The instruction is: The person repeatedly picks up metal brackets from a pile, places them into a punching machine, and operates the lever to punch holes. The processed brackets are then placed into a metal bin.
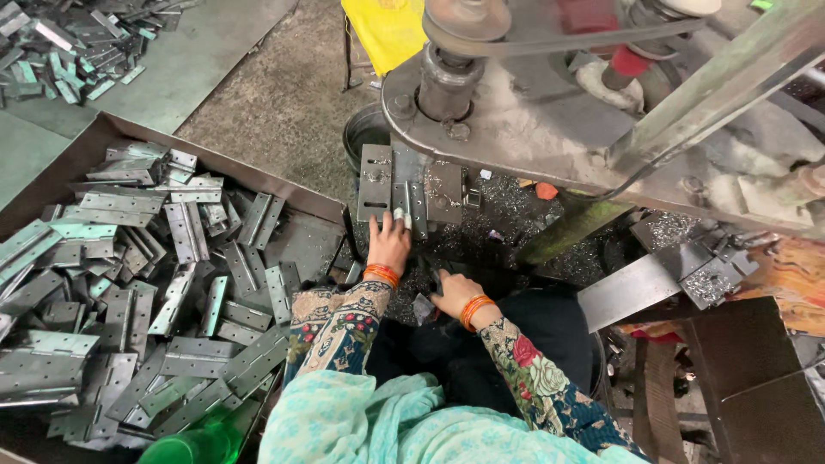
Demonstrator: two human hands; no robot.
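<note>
My left hand [388, 242] reaches up to the machine's work plate and holds a metal hinge [411, 206] that stands upright between two dark fixture blocks [375, 182]. My right hand [453, 293] rests lower on the chip-covered bed, fingers curled around a small dark piece I cannot make out. Both wrists carry orange bangles, and the sleeves are flowered. A heavy grey drilling machine [516, 112] with a spindle and belt pulley hangs over the plate.
A large tray [258, 180] at the left is heaped with several grey metal hinges [155, 283]. Another pile of hinges [69, 43] lies on the floor at the top left. Metal shavings [516, 215] cover the bed. A green bottle [185, 445] stands below.
</note>
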